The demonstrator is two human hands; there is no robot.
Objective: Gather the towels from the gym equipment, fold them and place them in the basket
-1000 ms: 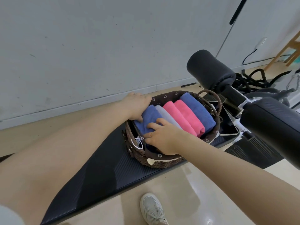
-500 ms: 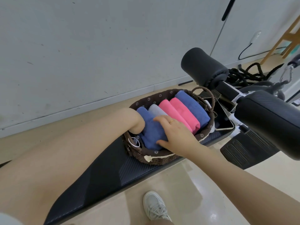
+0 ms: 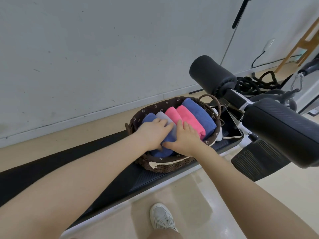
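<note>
Both hands lie flat, fingers spread, gripping nothing: left hand (image 3: 155, 131) on the blue towel (image 3: 162, 151), right hand (image 3: 185, 138) just beside; towel lies lengthwise, near-to-far, at the basket's (image 3: 165, 165) left end, directly beneath both palms.

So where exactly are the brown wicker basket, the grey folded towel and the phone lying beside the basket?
brown wicker basket (image 3: 165, 167): head view, on its woven front wall.
grey folded towel (image 3: 163, 116): head view, on its far end, above the left hand.
phone (image 3: 229, 125): head view, on its dark screen.
</note>
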